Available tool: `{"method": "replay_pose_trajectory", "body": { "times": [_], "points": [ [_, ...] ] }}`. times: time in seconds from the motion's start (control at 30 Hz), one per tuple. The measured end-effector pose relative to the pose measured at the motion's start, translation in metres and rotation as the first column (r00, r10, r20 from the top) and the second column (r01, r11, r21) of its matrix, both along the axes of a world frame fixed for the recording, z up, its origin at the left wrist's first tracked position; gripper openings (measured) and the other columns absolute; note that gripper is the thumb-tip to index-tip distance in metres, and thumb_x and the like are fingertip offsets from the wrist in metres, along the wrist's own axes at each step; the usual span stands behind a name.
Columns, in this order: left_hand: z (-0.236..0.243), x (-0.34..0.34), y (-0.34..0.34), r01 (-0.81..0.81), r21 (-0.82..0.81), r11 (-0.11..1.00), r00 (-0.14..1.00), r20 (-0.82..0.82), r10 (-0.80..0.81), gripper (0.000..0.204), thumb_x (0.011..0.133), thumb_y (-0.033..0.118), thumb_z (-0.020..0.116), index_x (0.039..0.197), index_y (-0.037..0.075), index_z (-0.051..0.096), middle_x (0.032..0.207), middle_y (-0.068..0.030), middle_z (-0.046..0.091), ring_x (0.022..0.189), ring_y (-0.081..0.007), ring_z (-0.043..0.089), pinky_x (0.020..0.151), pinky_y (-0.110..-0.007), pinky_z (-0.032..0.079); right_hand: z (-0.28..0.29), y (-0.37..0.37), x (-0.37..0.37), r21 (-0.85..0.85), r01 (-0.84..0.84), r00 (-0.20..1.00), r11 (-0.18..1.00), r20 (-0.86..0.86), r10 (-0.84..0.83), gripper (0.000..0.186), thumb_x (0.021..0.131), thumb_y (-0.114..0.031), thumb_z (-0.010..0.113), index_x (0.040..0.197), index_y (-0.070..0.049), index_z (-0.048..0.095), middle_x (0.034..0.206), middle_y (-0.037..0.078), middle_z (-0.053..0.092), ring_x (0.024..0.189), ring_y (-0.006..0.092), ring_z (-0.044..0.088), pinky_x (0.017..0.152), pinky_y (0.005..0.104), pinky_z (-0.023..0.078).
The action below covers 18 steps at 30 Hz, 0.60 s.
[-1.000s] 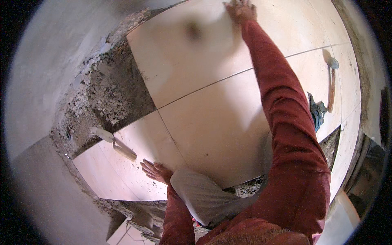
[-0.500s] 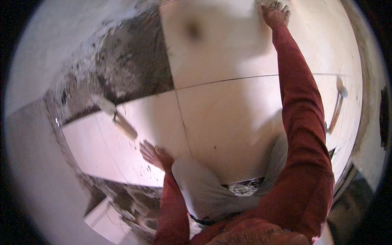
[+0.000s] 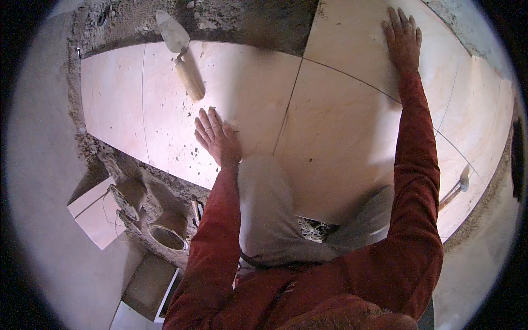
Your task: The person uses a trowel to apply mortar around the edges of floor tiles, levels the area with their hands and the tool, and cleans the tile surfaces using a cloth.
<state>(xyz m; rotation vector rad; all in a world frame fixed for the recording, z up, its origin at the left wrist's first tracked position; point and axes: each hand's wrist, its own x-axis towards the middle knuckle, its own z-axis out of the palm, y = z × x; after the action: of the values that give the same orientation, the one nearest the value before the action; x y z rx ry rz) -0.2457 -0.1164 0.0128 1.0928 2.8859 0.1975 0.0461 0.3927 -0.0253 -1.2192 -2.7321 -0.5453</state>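
Note:
My left hand (image 3: 218, 138) lies flat on a pale beige floor tile (image 3: 242, 82), fingers stretched toward the upper left. Just beyond its fingertips rests a trowel (image 3: 190, 80) with a wooden handle, its metal blade reaching over the tile's far edge onto dark mortar (image 3: 247, 25). My right arm stretches far forward, and my right hand (image 3: 404, 44) is spread on another beige tile (image 3: 352, 38) at the upper right. Neither hand holds anything. My knees are on or close to the tile (image 3: 335, 137) between my arms.
A hammer (image 3: 455, 192) lies on the tiles at the right. Dark crumbs dot the tile by my left hand. Behind at lower left are two dirty buckets (image 3: 168, 236), a loose tile piece (image 3: 99, 214) and rough rubble. Grey walls rise at both sides.
The view has swung, so trowel, tiles and hands sit differently in it. Buckets now show at lower left. Both hands remain spread on the tiles; the left hand is still near the trowel's handle.

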Motion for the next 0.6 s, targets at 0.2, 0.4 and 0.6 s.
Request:
{"method": "replay_pose_trajectory", "body": {
  "times": [0.2, 0.4, 0.6],
  "points": [
    [0.003, -0.002, 0.001, -0.017, -0.005, 1.0, 1.0, 0.023, 0.017, 0.061, 0.1, 0.023, 0.046, 0.16, 0.014, 0.034, 0.17, -0.0131, 0.024, 0.155, -0.0406, 0.018, 0.125, -0.057, 0.007, 0.014, -0.065, -0.042, -0.05, -0.026, 0.996, 0.998, -0.09, 0.021, 0.064, 0.105, -0.048, 0.049, 0.158, -0.015, 0.037, 0.16, 0.015, 0.039, 0.146, 0.0456, 0.034, 0.118, 0.064, 0.026],
    [0.008, -0.001, 0.003, -0.011, 0.015, 1.0, 0.999, 0.039, 0.011, 0.061, 0.101, 0.025, 0.046, 0.16, 0.015, 0.033, 0.169, -0.0149, 0.024, 0.155, -0.042, 0.017, 0.124, -0.059, 0.007, 0.019, -0.218, -0.088, -0.3, -0.184, 0.958, 0.936, -0.27, 0.102, 0.076, 0.101, -0.05, 0.055, 0.156, -0.002, 0.035, 0.163, 0.02, 0.033, 0.15, 0.0455, 0.029, 0.122, 0.0604, 0.02],
    [0.01, -0.002, 0.004, -0.035, -0.016, 0.999, 0.998, 0.051, 0.035, 0.061, 0.101, 0.025, 0.047, 0.159, 0.014, 0.034, 0.168, -0.0154, 0.025, 0.154, -0.0428, 0.017, 0.124, -0.06, 0.009, 0.036, -0.257, -0.081, -0.389, -0.089, 0.981, 0.917, -0.194, 0.013, 0.078, 0.1, -0.05, 0.057, 0.155, 0.0, 0.035, 0.164, 0.021, 0.029, 0.153, 0.0425, 0.024, 0.124, 0.0577, 0.018]
  ]
}}
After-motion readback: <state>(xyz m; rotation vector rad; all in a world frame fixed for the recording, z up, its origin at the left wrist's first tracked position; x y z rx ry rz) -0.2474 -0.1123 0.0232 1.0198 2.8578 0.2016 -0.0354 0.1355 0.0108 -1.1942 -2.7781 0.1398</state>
